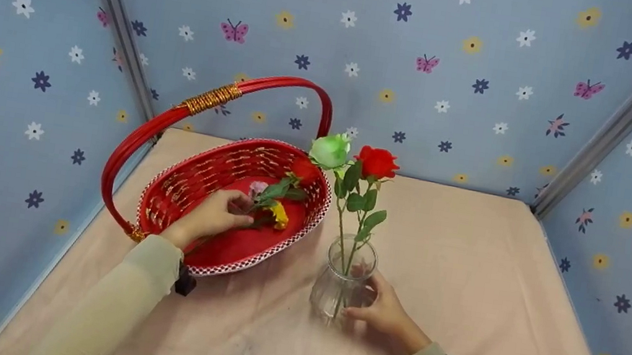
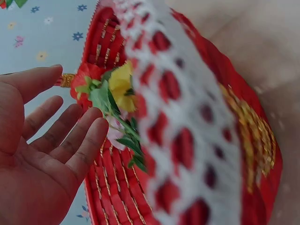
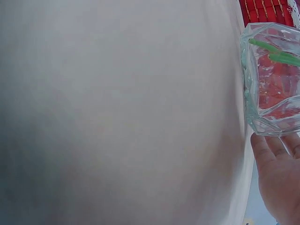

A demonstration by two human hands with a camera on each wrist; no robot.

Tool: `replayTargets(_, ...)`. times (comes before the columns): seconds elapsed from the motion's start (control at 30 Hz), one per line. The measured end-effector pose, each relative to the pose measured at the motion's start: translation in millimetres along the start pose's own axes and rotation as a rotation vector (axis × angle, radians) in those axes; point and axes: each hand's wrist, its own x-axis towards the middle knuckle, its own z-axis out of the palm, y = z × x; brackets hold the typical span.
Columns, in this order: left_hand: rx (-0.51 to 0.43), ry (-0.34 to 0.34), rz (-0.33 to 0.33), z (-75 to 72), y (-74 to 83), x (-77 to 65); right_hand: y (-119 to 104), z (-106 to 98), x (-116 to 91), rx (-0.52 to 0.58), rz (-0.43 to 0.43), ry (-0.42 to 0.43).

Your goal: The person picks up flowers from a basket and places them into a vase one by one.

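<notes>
My left hand [image 1: 213, 216] reaches into a red woven basket [image 1: 190, 184], beside artificial flowers. Among these are a yellow flower [image 1: 279, 216], a pale pink flower [image 1: 256, 189] and a red rose [image 1: 304, 171]. In the left wrist view the fingers [image 2: 89, 140] are loosely spread, with no stem between them. My right hand [image 1: 390, 311] holds the side of a clear glass vase [image 1: 331, 286], thumb in front and fingers partly hidden behind it. A pale green rose [image 1: 330, 150] and a red rose [image 1: 377, 163] stand in the vase, their green stem ends [image 3: 281, 57] showing through the glass.
The basket's tall red handle [image 1: 139, 145], wrapped in gold, arches over its left and back. A pinkish cloth [image 1: 467, 256] covers the table. Blue walls with flower and butterfly prints [image 1: 374, 42] enclose the back and both sides, with grey posts [image 1: 626, 111] at the corners.
</notes>
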Motion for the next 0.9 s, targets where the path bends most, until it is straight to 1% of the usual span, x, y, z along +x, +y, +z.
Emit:
replayTargets(0.1,0.025,-0.006,-0.009,-1.6,-5.6,-1.8,-1,0,0,-0.009,-0.008,0.002)
replayTargets(0.33,0.059,-0.009,-0.049,-4.7,-17.8,-8.0,-1,0,0,0.034,0.009,-0.018)
replayTargets(0.4,0.065,-0.010,-0.060,-5.1,-22.1,-9.0,-1,0,1,0.031,0.009,-0.016)
replayTargets(0.6,0.066,-0.014,-0.051,-6.0,-33.9,-11.4,1,0,0,0.022,0.006,-0.011)
replayTargets(0.77,0.091,-0.013,-0.041,-7.4,-40.6,-12.6,0,0,0,0.034,0.016,-0.009)
replayTargets(0.9,0.108,-0.013,-0.045,-8.2,-44.9,-12.1,-1,0,0,0.010,0.007,-0.004)
